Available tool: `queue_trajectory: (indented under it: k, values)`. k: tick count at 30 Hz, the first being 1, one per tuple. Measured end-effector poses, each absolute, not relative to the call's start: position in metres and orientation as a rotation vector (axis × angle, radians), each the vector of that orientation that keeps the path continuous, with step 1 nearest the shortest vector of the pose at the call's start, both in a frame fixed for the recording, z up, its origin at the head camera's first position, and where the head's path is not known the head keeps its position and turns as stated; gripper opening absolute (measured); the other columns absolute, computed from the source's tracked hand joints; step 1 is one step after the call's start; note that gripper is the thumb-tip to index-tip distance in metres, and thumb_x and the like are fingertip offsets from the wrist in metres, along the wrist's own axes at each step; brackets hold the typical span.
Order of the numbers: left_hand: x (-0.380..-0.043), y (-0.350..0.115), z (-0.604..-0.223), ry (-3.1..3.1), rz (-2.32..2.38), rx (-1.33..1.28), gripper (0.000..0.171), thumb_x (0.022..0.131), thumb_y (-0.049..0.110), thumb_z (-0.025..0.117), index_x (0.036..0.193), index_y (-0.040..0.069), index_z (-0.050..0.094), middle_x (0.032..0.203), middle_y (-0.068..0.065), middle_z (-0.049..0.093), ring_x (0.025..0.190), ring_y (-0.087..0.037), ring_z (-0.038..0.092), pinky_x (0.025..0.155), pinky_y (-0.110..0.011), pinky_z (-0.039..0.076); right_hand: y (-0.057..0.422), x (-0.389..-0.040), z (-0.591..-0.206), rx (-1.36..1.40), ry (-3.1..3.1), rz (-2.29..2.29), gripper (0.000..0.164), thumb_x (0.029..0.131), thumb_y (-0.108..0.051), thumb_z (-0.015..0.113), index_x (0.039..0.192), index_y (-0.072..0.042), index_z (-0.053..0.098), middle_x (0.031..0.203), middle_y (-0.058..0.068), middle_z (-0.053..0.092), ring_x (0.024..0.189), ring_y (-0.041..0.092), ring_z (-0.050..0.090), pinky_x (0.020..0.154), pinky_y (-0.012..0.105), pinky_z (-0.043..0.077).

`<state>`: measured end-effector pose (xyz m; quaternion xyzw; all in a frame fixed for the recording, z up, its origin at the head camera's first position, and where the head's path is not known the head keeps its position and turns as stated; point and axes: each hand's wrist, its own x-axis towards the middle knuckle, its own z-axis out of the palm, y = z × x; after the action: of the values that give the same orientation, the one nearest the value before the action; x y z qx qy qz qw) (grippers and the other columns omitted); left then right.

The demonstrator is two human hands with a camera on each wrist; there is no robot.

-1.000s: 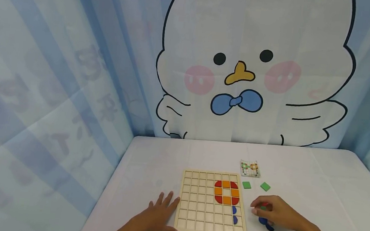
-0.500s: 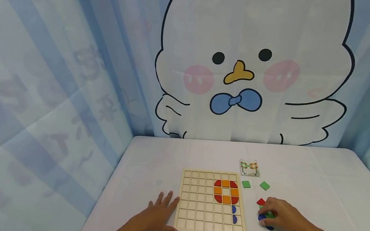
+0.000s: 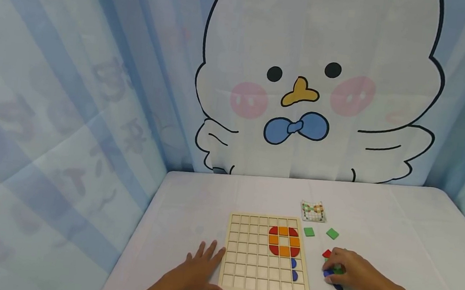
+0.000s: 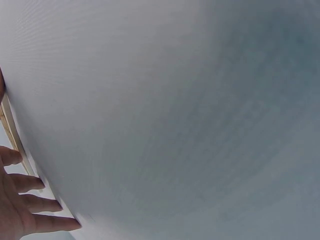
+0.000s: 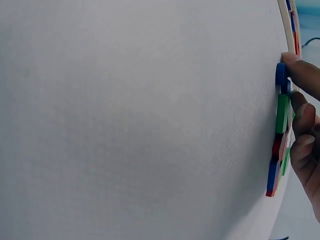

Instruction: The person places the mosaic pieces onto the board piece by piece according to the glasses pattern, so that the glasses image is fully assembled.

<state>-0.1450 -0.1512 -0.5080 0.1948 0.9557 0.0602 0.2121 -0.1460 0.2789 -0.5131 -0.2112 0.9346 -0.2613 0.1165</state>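
Note:
A wooden grid board lies on the table. Red rounded corner tiles and orange square tiles form a ring at its upper right, with two blue half-round tiles below. My left hand, fingers spread, rests at the board's left edge; the left wrist view shows its fingers by the rim. To the board's right, my right hand pinches a blue tile between thumb and fingers at a small pile. Green tiles and a red tile lie there, partly hidden by the hand.
Two green square tiles lie right of the board's upper corner. Behind them is a small printed pattern card. A white cloth covers the table, and a cartoon-printed curtain hangs along its back edge.
My right hand has moved slightly right and down onto the pile, its fingers closing at a blue tile, and the red tile shows more plainly. The left hand stays where it was.

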Motion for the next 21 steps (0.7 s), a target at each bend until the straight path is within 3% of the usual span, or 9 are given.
queue_trajectory:
  k: [7, 15, 21]
  values:
    - [-0.144, -0.1513, -0.5063, 2.649, 0.179, 0.553, 0.107, 0.075, 0.072, 0.069, 0.159, 0.018, 0.03, 0.166, -0.019, 0.022, 0.148, -0.054, 0.021, 0.103, -0.075, 0.035, 0.2784, -0.149, -0.5159, -0.709, 2.685, -0.819, 0.012, 0.086, -0.034, 0.079, 0.096, -0.033, 0.073, 0.097, -0.021, 0.063, 0.087, -0.001, 0.052, 0.085, 0.025, 0.053]
    - [-0.1451, -0.1534, -0.5087, 2.646, 0.176, 0.557, 0.108, 0.075, 0.073, 0.068, 0.159, 0.019, 0.028, 0.166, -0.019, 0.021, 0.148, -0.054, 0.021, 0.103, -0.075, 0.035, 0.2735, -0.1501, -0.5164, -0.674, 2.646, -0.864, 0.021, 0.086, -0.029, 0.079, 0.105, -0.023, 0.072, 0.096, -0.017, 0.065, 0.081, -0.002, 0.051, 0.075, 0.02, 0.05]
    - [-0.147, -0.1538, -0.5116, 2.645, 0.169, 0.549, 0.108, 0.074, 0.074, 0.068, 0.159, 0.02, 0.028, 0.166, -0.018, 0.021, 0.148, -0.053, 0.021, 0.104, -0.075, 0.035, 0.2712, -0.1506, -0.5171, -0.712, 2.619, -0.887, 0.013, 0.089, -0.028, 0.076, 0.1, -0.024, 0.069, 0.097, -0.018, 0.064, 0.084, -0.003, 0.052, 0.078, 0.02, 0.052]
